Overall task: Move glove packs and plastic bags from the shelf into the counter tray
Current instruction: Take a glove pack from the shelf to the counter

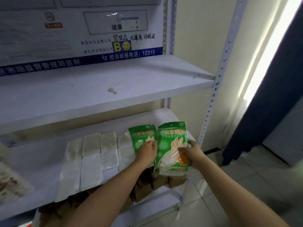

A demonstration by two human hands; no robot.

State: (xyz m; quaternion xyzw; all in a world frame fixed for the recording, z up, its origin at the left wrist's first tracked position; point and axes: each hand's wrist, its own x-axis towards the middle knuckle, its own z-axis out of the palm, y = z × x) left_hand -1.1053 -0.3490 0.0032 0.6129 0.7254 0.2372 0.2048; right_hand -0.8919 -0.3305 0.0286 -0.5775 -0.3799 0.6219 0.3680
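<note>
**Low slot between two shelf boards**

The upper shelf board (114, 89) roofs the middle shelf (37, 161), so reach comes in over its front edge. Bare shelf shows at centre left. Stacked plastic bags (91, 154) fill the middle. The left glove pack (141, 135) and right glove pack (172, 141) take the centre right, just beside the perforated upright post (218, 89), which closes that side. Brown boxes (161, 179) crowd the level below.

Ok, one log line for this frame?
stage: shelf pick | right hand: grips right glove pack | left hand: touches left glove pack | plastic bags: on shelf | tray: unseen
</note>
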